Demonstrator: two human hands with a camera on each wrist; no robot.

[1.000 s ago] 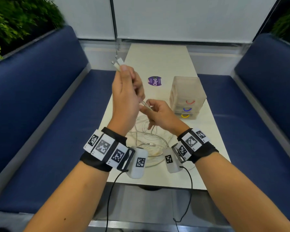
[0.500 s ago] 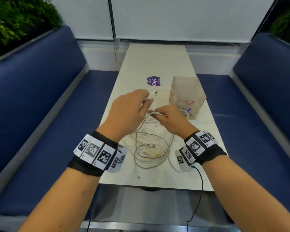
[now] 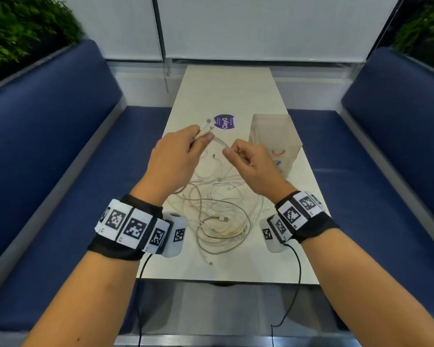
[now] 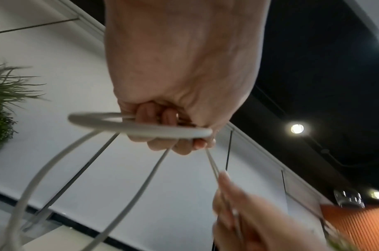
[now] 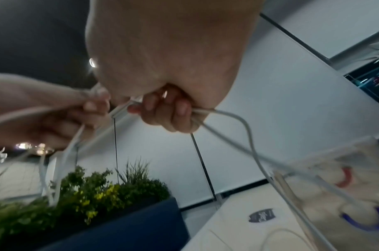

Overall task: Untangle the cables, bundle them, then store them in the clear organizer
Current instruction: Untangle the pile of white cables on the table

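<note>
Gripping cable w/ both hands, seemingly taut.

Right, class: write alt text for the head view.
Two hands, left hand and right hand, hold a white cable between them above tangled cables on a table; a clear organizer stands right.

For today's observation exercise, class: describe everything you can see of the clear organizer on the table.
The clear organizer is a small frosted, translucent plastic box standing upright on the pale table, to the right of the tangled cables. Its front shows stacked drawers with curved handles: red on top, blue below; anything lower is hidden behind the right hand. The drawers look closed. Neither hand touches it.
</note>
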